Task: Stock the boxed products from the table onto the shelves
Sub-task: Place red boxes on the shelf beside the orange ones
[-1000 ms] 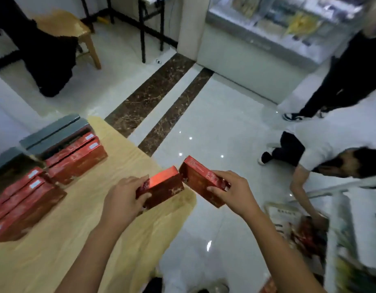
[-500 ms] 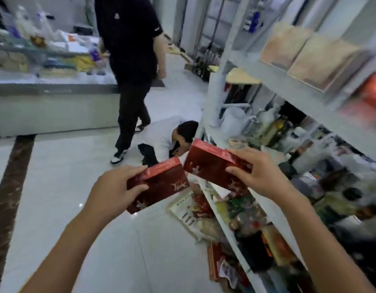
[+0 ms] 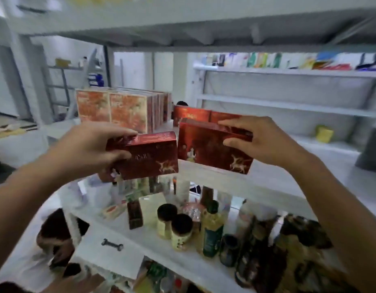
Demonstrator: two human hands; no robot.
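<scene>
Shelf board (image 3: 335, 159) offers open room at right — orange boxes (image 3: 119, 108) and red boxes (image 3: 191, 115) crowd its left rear.

My forearms raised forward, left hand (image 3: 91, 149) gripping the left box (image 3: 153, 159), thumb on its front, right hand (image 3: 267, 142) gripping the right box (image 3: 204, 144), fingers (image 3: 231, 123) over its top

The left hand (image 3: 94, 144) and right hand (image 3: 261, 140) are bare, as are both forearms (image 3: 330, 197) up to the frame's edge.

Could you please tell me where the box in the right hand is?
Head view, right of centre: the right hand holds the red box at the shelf front, just before matching boxes.
</scene>
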